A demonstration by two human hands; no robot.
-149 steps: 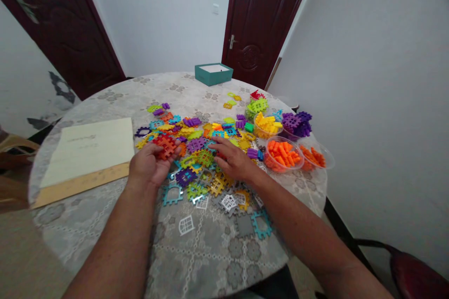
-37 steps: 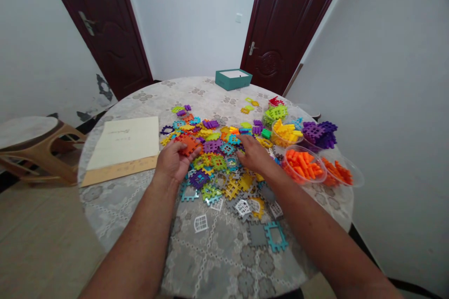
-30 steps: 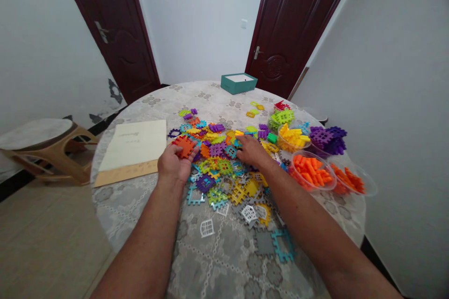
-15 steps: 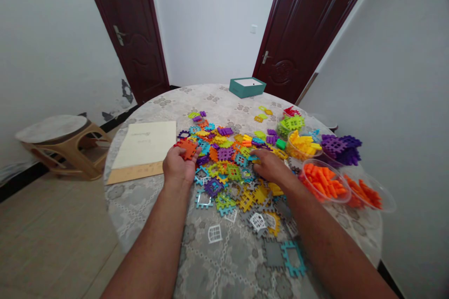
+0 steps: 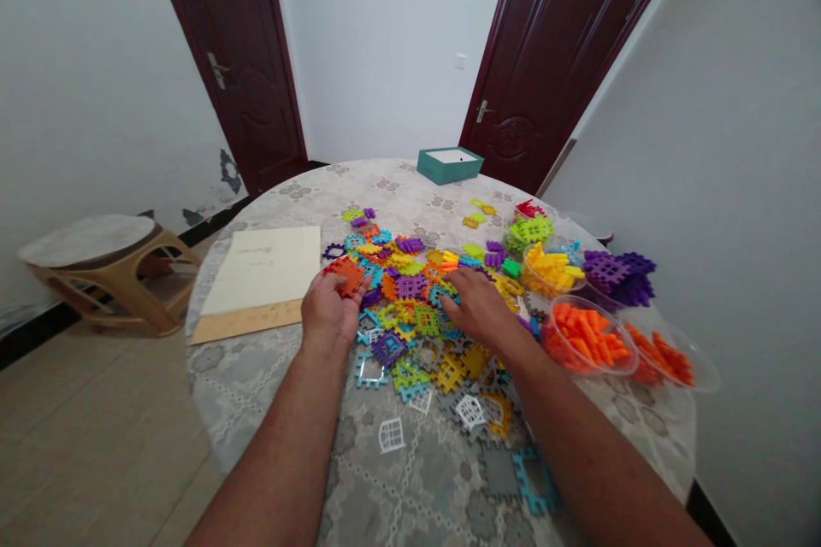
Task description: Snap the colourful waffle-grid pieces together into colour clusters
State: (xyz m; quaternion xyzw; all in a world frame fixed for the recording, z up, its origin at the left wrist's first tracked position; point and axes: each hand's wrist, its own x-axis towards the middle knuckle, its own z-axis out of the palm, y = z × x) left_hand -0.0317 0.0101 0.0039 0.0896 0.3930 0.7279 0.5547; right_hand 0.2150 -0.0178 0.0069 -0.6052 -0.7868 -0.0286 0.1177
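My left hand [image 5: 328, 309] is closed around orange-red interlocking building tiles [image 5: 347, 275], held at the left side of a pile. Beneath and between both hands lies a loose heap of toothed plastic tiles in many colours, among them a purple tile [image 5: 410, 285] and a lime-green tile [image 5: 426, 320]. Over the right part of the heap, my right hand [image 5: 478, 308] reaches in with thumb and fingers apart, close to a blue window tile [image 5: 437, 296]. I see nothing held in it; its fingertips partly cover the pieces below.
Clear tubs at the right hold orange pieces [image 5: 587, 333], yellow pieces [image 5: 552, 267] and green pieces [image 5: 531, 229]. A sheet of paper [image 5: 262, 269] lies left, a teal box [image 5: 449, 167] at the back. White window frames [image 5: 392, 436] and a grey tile [image 5: 499, 470] lie near me.
My right hand has moved a little left over the heap. The left hand still holds the orange-red tiles in nearly the same place. The view has tilted slightly upward.
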